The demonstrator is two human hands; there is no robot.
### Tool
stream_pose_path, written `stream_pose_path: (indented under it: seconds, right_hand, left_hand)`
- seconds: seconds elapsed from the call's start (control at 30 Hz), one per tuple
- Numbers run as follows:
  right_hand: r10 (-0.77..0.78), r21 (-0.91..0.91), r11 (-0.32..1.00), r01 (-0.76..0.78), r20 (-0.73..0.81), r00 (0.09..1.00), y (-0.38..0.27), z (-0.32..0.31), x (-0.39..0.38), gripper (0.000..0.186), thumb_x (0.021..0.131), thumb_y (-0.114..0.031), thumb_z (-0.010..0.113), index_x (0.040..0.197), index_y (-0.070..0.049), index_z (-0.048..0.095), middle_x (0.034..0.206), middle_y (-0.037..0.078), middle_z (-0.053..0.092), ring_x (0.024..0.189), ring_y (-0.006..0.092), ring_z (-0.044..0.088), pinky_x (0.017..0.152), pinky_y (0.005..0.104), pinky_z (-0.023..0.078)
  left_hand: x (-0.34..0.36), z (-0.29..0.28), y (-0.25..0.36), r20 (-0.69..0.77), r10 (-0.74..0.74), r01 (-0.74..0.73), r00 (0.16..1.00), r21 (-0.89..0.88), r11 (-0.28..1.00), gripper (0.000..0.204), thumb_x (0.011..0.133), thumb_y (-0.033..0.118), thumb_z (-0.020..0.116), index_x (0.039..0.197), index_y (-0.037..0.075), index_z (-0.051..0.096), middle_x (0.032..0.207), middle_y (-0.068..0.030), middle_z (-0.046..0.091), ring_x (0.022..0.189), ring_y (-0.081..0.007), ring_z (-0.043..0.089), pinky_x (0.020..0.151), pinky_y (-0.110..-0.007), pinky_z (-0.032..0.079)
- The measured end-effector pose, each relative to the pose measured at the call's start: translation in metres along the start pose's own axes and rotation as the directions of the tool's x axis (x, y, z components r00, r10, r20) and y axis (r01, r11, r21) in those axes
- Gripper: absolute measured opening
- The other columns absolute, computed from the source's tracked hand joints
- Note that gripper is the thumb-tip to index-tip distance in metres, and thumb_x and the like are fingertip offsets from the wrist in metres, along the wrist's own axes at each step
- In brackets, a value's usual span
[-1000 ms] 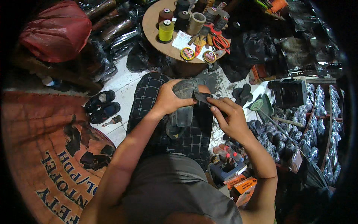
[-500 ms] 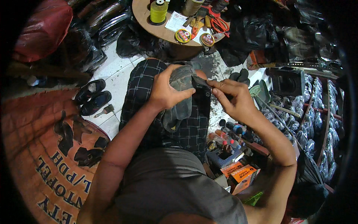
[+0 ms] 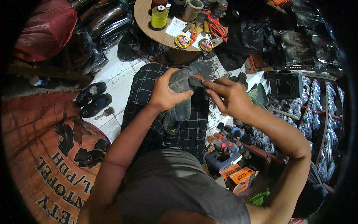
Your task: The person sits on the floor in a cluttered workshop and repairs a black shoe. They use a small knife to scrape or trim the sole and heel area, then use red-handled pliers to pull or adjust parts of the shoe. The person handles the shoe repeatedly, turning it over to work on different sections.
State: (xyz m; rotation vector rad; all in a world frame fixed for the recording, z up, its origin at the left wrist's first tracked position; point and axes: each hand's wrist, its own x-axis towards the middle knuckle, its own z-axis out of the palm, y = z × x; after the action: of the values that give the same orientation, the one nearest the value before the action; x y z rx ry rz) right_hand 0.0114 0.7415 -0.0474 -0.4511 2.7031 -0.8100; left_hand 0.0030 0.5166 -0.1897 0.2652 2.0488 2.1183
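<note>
A worn dark grey sandal [image 3: 180, 84] is held above my lap, tilted, its sole and straps partly covered by my fingers. My left hand [image 3: 165, 92] is closed round its left side, with the thumb pressed across the upper face. At the sandal's right edge, my right hand [image 3: 228, 96] pinches a dark strap-like flap [image 3: 196, 81] between thumb and fingers. Whether a small tool is also in that pinch cannot be made out. Checked dark trousers [image 3: 143, 87] cover my knees beneath the sandal.
Ahead stands a round wooden table [image 3: 147, 26] with a yellow thread spool [image 3: 159, 17], round tins [image 3: 182, 41] and orange-handled tools. Black shoes [image 3: 97, 103] and a brush [image 3: 104, 113] lie left on the tiles. Bottles [image 3: 223, 143] and orange boxes [image 3: 241, 177] crowd my right side.
My right hand has shifted slightly left along the flap, which now sits more bunched against the sandal. My right elbow has swung outward. The left hand keeps its hold.
</note>
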Motion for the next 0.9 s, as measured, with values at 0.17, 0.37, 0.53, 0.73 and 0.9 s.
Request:
stream_pose_path:
  seconds: [0.17,0.37,0.53,0.73,0.9]
  right_hand:
    - [0.232,0.313,0.911,-0.268,0.149,0.961,0.015,-0.002,-0.002,0.034,0.102,-0.022,0.074,0.134,-0.011,0.076,0.091,0.009,0.075,0.061,0.0194,0.069,0.053,0.0372,0.055]
    - [-0.332,-0.5,0.804,0.321,0.071,0.941,0.008,-0.006,0.003,0.035,0.1,-0.021,0.073,0.134,-0.014,0.078,0.086,0.013,0.074,0.069,0.0336,0.072,0.056,0.0395,0.055]
    - [0.316,0.535,0.779,-0.327,0.116,0.942,-0.004,-0.001,0.005,0.036,0.104,-0.024,0.071,0.137,-0.009,0.076,0.086,0.005,0.076,0.068,0.016,0.067,0.064,0.0389,0.056]
    - [-0.499,-0.573,0.708,0.414,0.008,0.866,0.009,-0.002,0.008,0.041,0.107,-0.027,0.069,0.145,-0.011,0.071,0.09,-0.003,0.07,0.065,0.0094,0.062,0.048,0.0301,0.047]
    - [0.451,0.64,0.49,-0.592,0.395,0.8,0.014,0.006,0.002,0.038,0.105,-0.026,0.07,0.141,-0.011,0.074,0.095,0.013,0.077,0.074,0.0106,0.072,0.056,0.0356,0.054]
  left_hand:
    - [0.0,-0.001,-0.001,0.007,-0.004,0.004,1.0,0.03,1.0,0.07,0.073,0.018,0.097,0.131,-0.002,0.065,0.118,-0.0124,0.078,0.109,-0.0179,0.073,0.101,-0.037,0.057]
    - [-0.001,-0.001,0.004,0.042,-0.059,0.061,0.997,-0.027,0.998,0.071,0.074,0.015,0.097,0.134,-0.003,0.063,0.119,-0.0114,0.077,0.11,-0.0165,0.071,0.102,-0.037,0.056]
    - [0.0,-0.003,0.008,0.048,-0.11,0.113,0.993,-0.059,0.992,0.072,0.074,0.016,0.097,0.134,-0.003,0.063,0.12,-0.012,0.077,0.111,-0.0163,0.071,0.103,-0.037,0.056]
    - [0.0,-0.001,0.001,0.026,-0.025,0.024,0.999,0.019,1.0,0.069,0.073,0.02,0.097,0.13,-0.001,0.065,0.118,-0.0144,0.078,0.108,-0.0199,0.075,0.098,-0.037,0.059]
    - [0.003,-0.003,-0.006,0.006,0.004,-0.004,1.0,0.02,1.0,0.069,0.073,0.021,0.097,0.13,-0.001,0.065,0.118,-0.0139,0.078,0.108,-0.0199,0.075,0.099,-0.037,0.058]
